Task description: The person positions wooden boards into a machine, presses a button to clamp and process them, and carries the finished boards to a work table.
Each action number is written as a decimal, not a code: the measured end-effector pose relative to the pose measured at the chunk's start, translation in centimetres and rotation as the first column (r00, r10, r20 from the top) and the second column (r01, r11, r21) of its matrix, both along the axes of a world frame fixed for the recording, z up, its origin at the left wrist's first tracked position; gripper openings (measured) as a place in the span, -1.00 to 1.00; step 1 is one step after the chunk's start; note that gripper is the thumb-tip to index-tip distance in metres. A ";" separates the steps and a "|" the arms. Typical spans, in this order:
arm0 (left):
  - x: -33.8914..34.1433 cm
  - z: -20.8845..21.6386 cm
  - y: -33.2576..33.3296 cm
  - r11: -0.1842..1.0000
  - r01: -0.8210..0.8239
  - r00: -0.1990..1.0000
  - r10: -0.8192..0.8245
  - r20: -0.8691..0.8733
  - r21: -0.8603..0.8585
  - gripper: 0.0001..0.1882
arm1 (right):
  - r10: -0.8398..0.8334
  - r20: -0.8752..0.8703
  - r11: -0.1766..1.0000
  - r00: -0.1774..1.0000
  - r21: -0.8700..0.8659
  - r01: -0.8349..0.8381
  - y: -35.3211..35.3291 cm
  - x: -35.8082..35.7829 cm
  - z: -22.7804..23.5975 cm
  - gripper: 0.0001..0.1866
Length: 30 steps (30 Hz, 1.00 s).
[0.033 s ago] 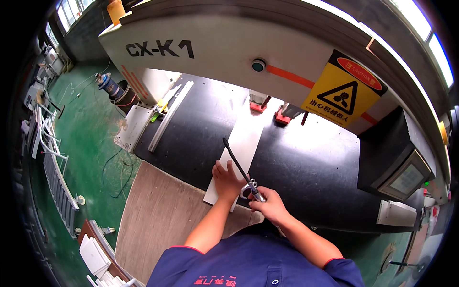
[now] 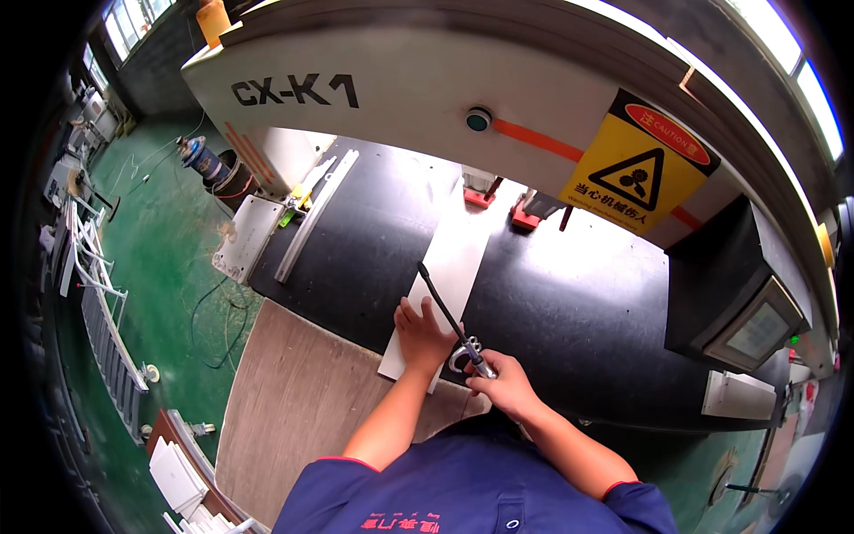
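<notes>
Across the black machine table point(image 2: 374, 191) lies a long white board point(image 2: 451, 258), its near end reaching over the wooden surface in front. My left hand point(image 2: 422, 335) rests on this board with its fingers stretched out. Beside it, to the right, my right hand point(image 2: 502, 381) is closed around an air blow gun point(image 2: 471, 349) with a silver body and a long black nozzle. The nozzle points away from me and to the left, above the board. My right palm and part of the gun's grip are hidden.
A grey machine beam point(image 2: 391, 116) spans the table, with red-footed clamps point(image 2: 479, 198) below. A control screen point(image 2: 754, 336) stands at right. White strips point(image 2: 318, 216) lie at left, near a bucket point(image 2: 233, 178). A wooden board point(image 2: 294, 400) fronts the table.
The blow gun's nozzle tip has shifted very slightly right and toward me. My left hand stays in place on the board.
</notes>
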<state>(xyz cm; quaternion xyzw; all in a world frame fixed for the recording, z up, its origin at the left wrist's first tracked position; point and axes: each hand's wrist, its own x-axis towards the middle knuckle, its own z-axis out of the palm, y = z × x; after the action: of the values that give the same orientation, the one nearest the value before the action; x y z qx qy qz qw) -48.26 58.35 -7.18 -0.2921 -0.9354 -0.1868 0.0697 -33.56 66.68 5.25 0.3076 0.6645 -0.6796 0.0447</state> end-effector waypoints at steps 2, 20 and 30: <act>0.0 -0.1 0.2 1.000 -0.010 1.000 0.010 0.003 0.005 -0.09 | -0.028 0.033 0.996 0.999 0.087 0.025 0.3 1.7 -1.9 -0.77; 0.1 0.5 0.2 0.993 -0.042 0.988 0.058 0.146 -0.110 -0.07 | -0.181 0.401 0.923 0.898 0.385 0.014 1.0 11.5 -7.4 -0.76; 0.2 0.3 0.2 0.996 -0.054 0.990 0.064 0.126 -0.077 -0.08 | -0.280 0.409 0.959 0.869 0.167 0.231 0.6 12.4 -8.3 -0.83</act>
<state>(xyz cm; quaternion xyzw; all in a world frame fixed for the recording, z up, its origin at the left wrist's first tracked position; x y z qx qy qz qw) -48.09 58.58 -6.89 -0.2541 -0.9523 -0.1688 0.0041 -21.12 67.28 -3.03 0.5365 0.6289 -0.5568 0.0816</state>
